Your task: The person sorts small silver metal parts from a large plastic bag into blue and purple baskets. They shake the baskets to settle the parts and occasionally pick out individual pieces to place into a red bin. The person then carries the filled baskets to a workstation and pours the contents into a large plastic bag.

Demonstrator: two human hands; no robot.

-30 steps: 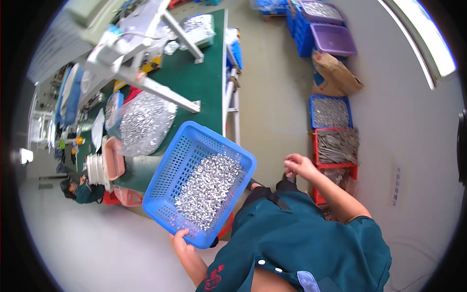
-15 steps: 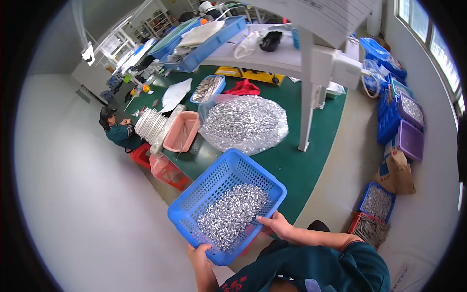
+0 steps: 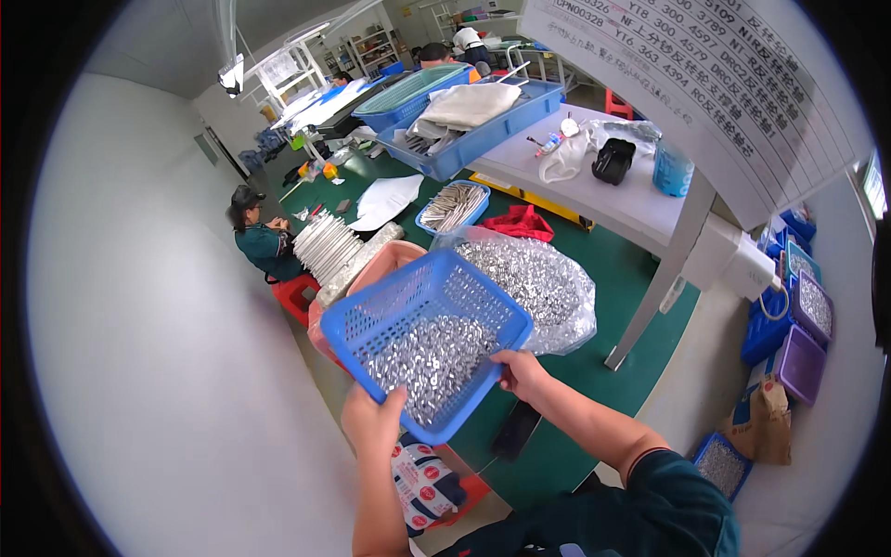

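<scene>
Between my two hands I hold a blue perforated plastic basket [image 3: 394, 295], tilted over the near end of the green table. A heap of small shiny metal parts [image 3: 434, 362] lies in its near half. My left hand [image 3: 373, 418] grips the near left rim, thumb over the edge. On the right rim, my right hand [image 3: 520, 373] is closed with its thumb on top. Just beyond the basket, a clear plastic bag [image 3: 534, 283] full of similar metal parts rests on the table. A pink tray [image 3: 390, 260] is partly hidden behind the basket.
A white shelf post [image 3: 659, 278] stands right of the bag, with a paper sheet [image 3: 705, 102] hanging above. White rods [image 3: 327, 248] and a small basket of metal pins [image 3: 455, 206] lie on the green table [image 3: 594, 390]. A seated co-worker [image 3: 260, 237] is at left. Purple crates [image 3: 801, 364] line the right wall.
The basket has moved forward over the table, now covering part of the pink tray and reaching the bag's edge. Both my arms are stretched further out, and the view has shifted.
</scene>
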